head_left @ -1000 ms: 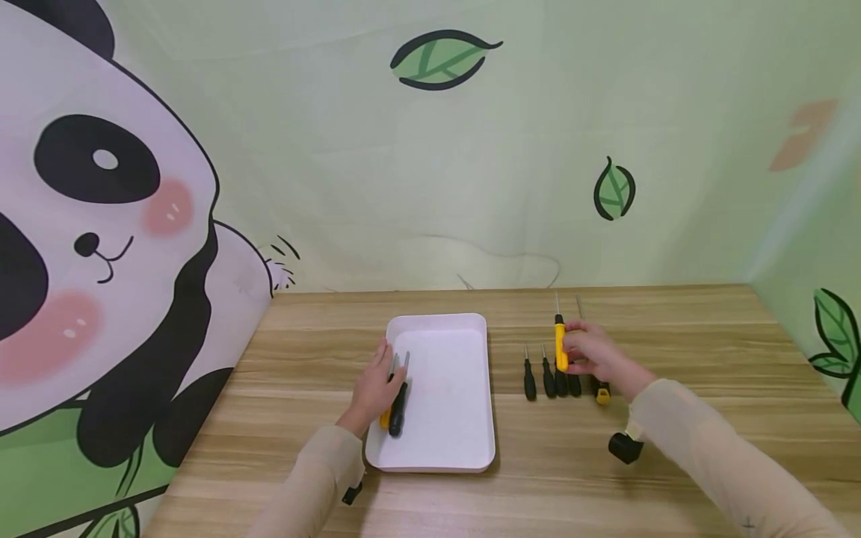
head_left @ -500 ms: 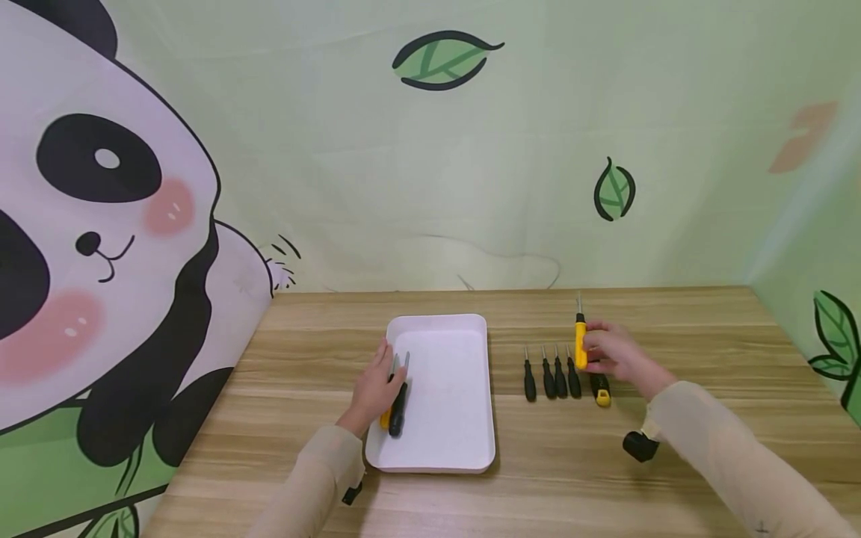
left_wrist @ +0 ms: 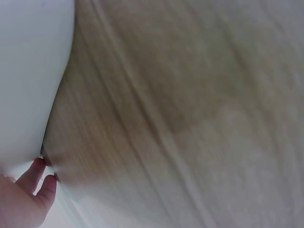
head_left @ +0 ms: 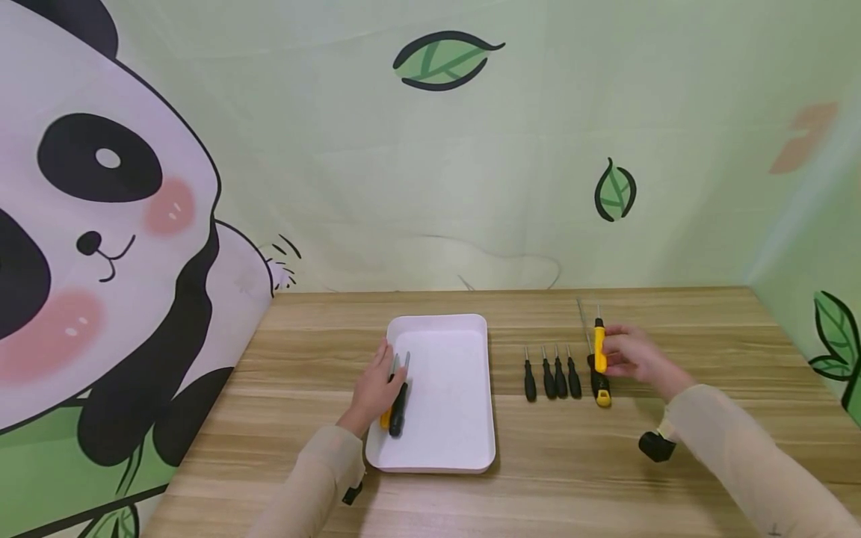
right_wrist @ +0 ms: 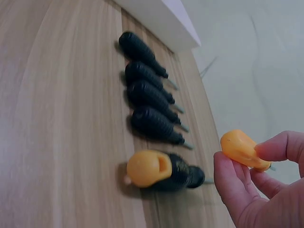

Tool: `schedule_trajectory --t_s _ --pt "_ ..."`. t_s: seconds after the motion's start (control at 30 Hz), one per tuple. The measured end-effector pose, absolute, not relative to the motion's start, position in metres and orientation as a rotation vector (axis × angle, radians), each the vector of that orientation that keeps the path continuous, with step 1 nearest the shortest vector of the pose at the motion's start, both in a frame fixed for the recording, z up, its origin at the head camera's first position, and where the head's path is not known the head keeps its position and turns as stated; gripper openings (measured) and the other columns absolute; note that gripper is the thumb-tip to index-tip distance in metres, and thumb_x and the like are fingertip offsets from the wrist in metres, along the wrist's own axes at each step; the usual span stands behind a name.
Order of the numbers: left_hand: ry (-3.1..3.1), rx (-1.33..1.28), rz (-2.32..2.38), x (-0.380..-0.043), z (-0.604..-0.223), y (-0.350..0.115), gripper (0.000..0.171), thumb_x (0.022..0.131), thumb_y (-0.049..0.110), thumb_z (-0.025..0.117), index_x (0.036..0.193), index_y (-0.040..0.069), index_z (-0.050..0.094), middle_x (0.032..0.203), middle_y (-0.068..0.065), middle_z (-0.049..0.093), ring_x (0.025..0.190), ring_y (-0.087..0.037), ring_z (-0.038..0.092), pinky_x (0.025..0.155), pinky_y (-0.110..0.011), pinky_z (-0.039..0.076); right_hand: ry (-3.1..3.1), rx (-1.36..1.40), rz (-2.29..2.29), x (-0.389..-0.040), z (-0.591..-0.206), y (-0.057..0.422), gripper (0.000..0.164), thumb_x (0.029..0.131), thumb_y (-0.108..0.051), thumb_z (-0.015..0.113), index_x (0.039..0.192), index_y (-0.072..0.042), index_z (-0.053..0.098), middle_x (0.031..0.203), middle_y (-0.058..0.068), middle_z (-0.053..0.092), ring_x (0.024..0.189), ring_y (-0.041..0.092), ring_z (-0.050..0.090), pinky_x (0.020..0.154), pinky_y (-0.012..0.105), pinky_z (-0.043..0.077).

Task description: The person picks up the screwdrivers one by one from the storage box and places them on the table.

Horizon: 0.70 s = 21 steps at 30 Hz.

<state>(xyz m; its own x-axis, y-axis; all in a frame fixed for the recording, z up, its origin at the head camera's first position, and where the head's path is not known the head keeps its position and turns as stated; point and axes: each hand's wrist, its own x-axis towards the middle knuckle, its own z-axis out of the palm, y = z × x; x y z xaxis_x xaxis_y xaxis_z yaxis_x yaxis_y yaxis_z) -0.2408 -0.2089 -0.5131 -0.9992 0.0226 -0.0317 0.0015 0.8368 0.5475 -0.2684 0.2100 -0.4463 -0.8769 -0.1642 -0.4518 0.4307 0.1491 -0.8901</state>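
Observation:
In the head view, my right hand [head_left: 639, 357] pinches the yellow handle of a screwdriver [head_left: 600, 350], its black collar and thin shaft pointing away. The right wrist view shows the thumb and fingers around that yellow handle. Just beside it on the table lies a larger black screwdriver [head_left: 601, 387] with a yellow end cap. My left hand [head_left: 368, 387] holds the left rim of a white tray [head_left: 430, 469], thumb on the inner side and fingers along the outer wall. Inside the tray, a black-handled screwdriver [head_left: 398, 411] and a yellow-handled screwdriver [head_left: 386, 420] lie partly under that hand.
Between the tray and the larger screwdriver, several small black screwdrivers [head_left: 550, 384] lie in a row, shafts pointing away. The wooden table [head_left: 538, 478] ends at a green wall hanging [head_left: 350, 187] with a panda and leaves.
My right hand has carried the yellow screwdriver to the right, past the small black screwdrivers and over to the larger one's right side. The left hand and tray have stayed put.

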Motion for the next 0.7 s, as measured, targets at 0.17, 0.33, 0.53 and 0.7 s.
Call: schedule_trajectory --t_s 0.17,0.33,0.53,0.7 --pt "2.975 0.006 0.875 -0.242 -0.512 -0.209 0.063 0.091 0.037 0.040 0.140 0.004 0.019 0.150 -0.005 0.009 0.135 -0.025 0.020 0.108 -0.044 0.022 2.032 0.238 -1.720 -0.268 -0.451 0.217 0.059 0.081 -0.001 0.045 0.132 0.007 0.016 0.077 -0.001 0.050 0.064 0.011 0.053 0.063 0.027 0.053" --pt "2.988 0.013 0.870 -0.241 -0.512 -0.209 0.063 0.091 0.036 0.041 0.140 0.003 0.020 0.149 -0.007 0.011 0.134 -0.026 0.023 0.107 -0.045 0.024 2.053 0.232 -1.678 -0.268 -0.456 0.224 0.058 0.081 -0.001 0.045 0.131 0.008 0.017 0.076 -0.002 0.050 0.064 0.010 0.052 0.062 0.027 0.053" --pt "3.012 0.042 0.867 -0.240 -0.512 -0.208 0.061 0.091 0.034 0.041 0.140 0.002 0.020 0.149 -0.009 0.012 0.132 -0.028 0.026 0.106 -0.043 0.026 2.009 0.263 -1.653 -0.269 -0.463 0.233 0.062 0.079 0.000 0.047 0.132 0.009 0.016 0.074 -0.003 0.050 0.062 0.010 0.051 0.061 0.027 0.052" --pt "3.008 0.039 0.873 -0.240 -0.512 -0.208 0.061 0.091 0.034 0.040 0.140 0.002 0.020 0.149 -0.008 0.012 0.132 -0.028 0.026 0.106 -0.044 0.025 1.996 0.275 -1.621 -0.267 -0.468 0.237 0.058 0.078 0.001 0.047 0.127 0.010 0.020 0.073 -0.001 0.050 0.062 0.011 0.052 0.062 0.029 0.053"
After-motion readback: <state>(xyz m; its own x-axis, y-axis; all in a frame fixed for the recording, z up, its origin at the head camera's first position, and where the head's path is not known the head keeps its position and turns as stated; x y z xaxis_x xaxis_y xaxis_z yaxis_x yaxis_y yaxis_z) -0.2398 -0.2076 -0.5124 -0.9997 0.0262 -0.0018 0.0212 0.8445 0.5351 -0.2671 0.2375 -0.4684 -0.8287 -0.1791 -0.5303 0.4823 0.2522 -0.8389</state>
